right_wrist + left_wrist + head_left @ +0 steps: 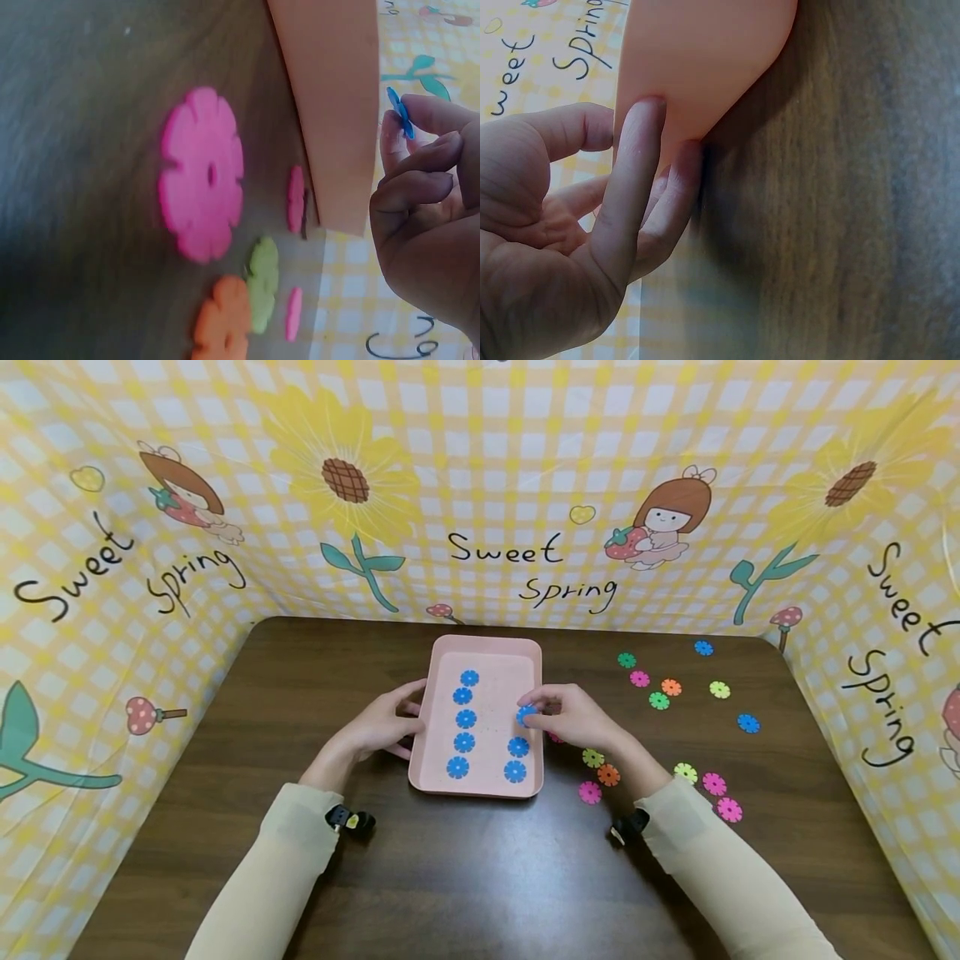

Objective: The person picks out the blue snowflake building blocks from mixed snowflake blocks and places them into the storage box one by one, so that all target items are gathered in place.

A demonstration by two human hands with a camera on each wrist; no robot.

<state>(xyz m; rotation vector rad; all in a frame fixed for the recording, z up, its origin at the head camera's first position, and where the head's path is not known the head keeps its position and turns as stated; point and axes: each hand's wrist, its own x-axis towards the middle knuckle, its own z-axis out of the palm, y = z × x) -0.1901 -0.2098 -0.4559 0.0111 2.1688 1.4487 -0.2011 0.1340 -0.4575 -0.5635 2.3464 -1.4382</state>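
Note:
My left hand [386, 720] rests its fingertips against the outer left wall of a pink rectangular tray [491, 664]; in the left wrist view its spread fingers [634, 161] touch the wall, one at the rim. Over the tray's right rim, my right hand [573, 714] pinches a blue notched plastic disc [400, 114] between thumb and fingertips. Inside the tray, several blue discs [465, 718] form a column on the left. Two more blue discs, an upper one [518, 747] and a lower one [514, 772], lie at the lower right, below the held one.
Right of the tray, loose notched discs are scattered on the dark wooden table [480, 877]: pink [590, 792], orange [609, 774], yellow-green [720, 690], green [626, 660] and blue [748, 723]. Some lie near my right forearm. A yellow checked cloth [487, 468] surrounds the table's back and sides.

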